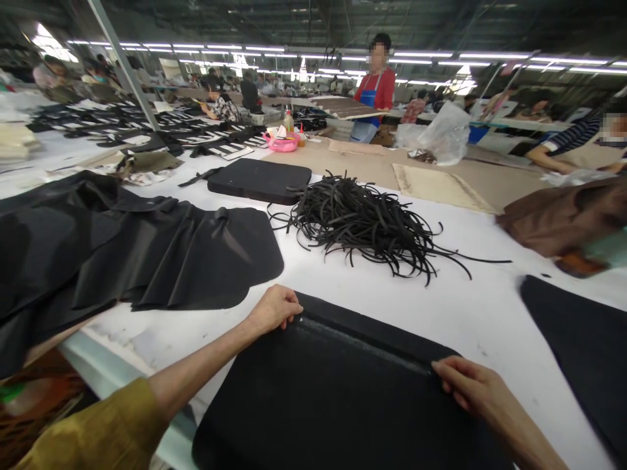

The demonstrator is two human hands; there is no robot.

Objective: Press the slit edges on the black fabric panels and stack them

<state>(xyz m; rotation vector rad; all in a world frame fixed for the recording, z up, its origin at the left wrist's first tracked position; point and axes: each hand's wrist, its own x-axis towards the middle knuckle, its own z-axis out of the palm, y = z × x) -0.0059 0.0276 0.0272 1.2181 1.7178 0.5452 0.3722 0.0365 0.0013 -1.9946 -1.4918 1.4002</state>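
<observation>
A black flat panel of leather-like material (343,398) lies on the white table (470,307) right in front of me. Along its far edge runs a narrow strip or folded seam (362,344). My left hand (274,308) rests at the left end of that edge, fingers curled and pinching it. At the right end, my right hand (467,382) has its fingers bent down and pressed onto the same edge. Beyond the panel sits a tangled heap of thin black strips (365,222).
Draped black sheets (122,254) cover the left of the table. A stack of black panels (259,179) lies farther back, another black panel (582,352) at right, a brown piece (563,215) beyond it. A person in a red shirt (376,98) stands behind; others work at far tables.
</observation>
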